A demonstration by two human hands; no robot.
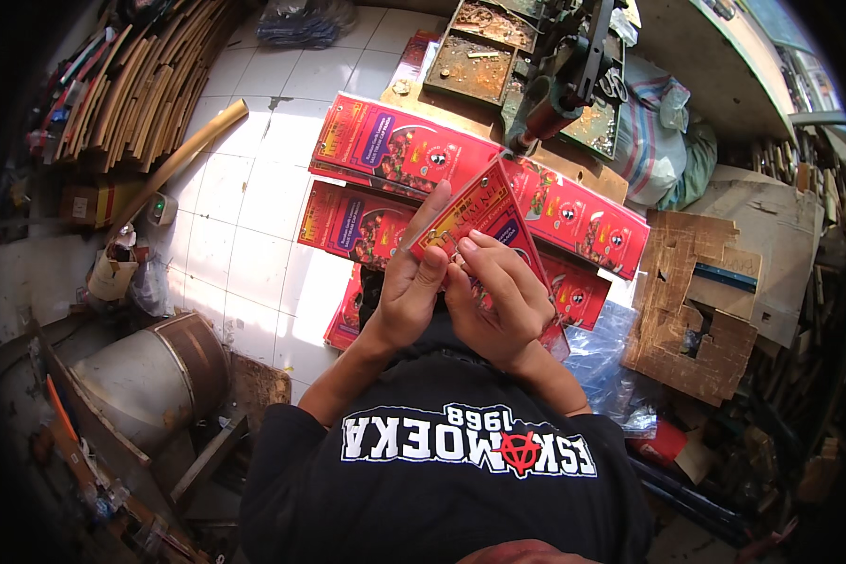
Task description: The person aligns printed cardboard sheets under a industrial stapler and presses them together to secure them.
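Both my hands are raised in front of my chest around one flat red and purple printed carton sheet (492,211), tilted on edge. My left hand (412,282) grips its lower left side, thumb against the sheet. My right hand (496,296) curls over the sheet's lower middle, fingers pressed on the card beside the left thumb. Below them, on the white tiled floor (244,226), lie stacks of the same red carton sheets (399,150). A rusty metal press machine (559,80) stands just beyond the stacks.
Bundles of wooden sticks (136,85) lie at the top left. A metal drum (155,371) sits at the lower left. Cut brown cardboard pieces (700,310) lie to the right, clear plastic bags (602,362) beside them. A sack (653,141) leans by the machine.
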